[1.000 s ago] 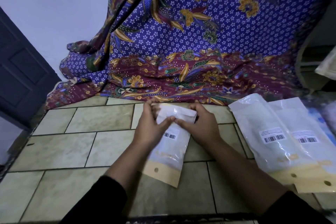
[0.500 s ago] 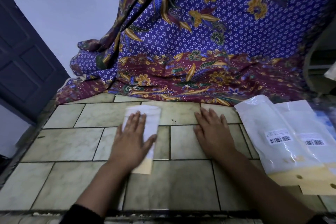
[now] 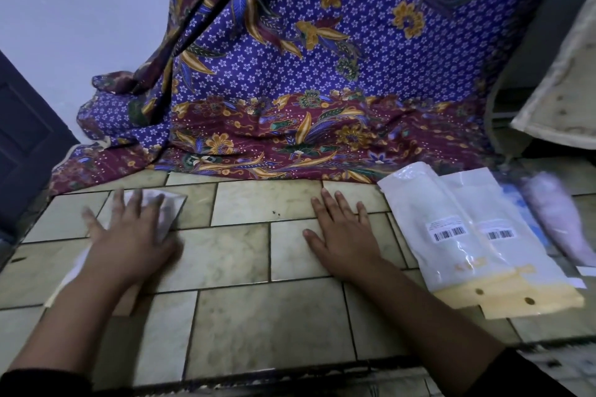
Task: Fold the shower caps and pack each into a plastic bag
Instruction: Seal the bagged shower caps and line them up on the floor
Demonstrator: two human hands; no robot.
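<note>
Left hand fingers spread flat on packed plastic bag; right hand fingers spread flat on tiled floor, holding nothing.

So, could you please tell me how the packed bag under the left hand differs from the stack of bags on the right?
The packed bag lies under the flat left hand; the stack of bags lies untouched, apart from the right hand. The packed bag is mostly hidden and blurred; the stack shows barcode labels and punched tan strips. Both lie flat on the tiled floor.

three packed bags — two hands, one cloth
</note>
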